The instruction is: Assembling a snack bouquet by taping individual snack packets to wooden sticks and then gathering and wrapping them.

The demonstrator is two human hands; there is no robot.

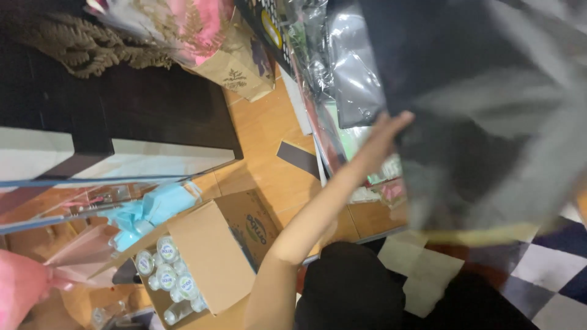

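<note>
My left hand [380, 139] reaches up and to the right from the bottom middle, arm outstretched. Its fingers lie together along the left edge of a large dark sheet [489, 110], which is raised, motion-blurred and fills the upper right. The thumb is hidden behind the sheet, so the hand seems to grip that edge. My right hand is not visible and may be behind the sheet. Under the hand lie clear-wrapped paper sheets [351, 73] stacked on the wooden floor [269, 159].
An open cardboard box [211, 256] with several small water bottles [168, 269] sits at the lower left. A dark low table [153, 104] carries dried fern leaves [79, 43] and a pink bouquet in brown paper [220, 43]. Light blue ribbon [153, 208] and pink wrapping [24, 287] lie left. Checkered tiles [544, 275] lie right.
</note>
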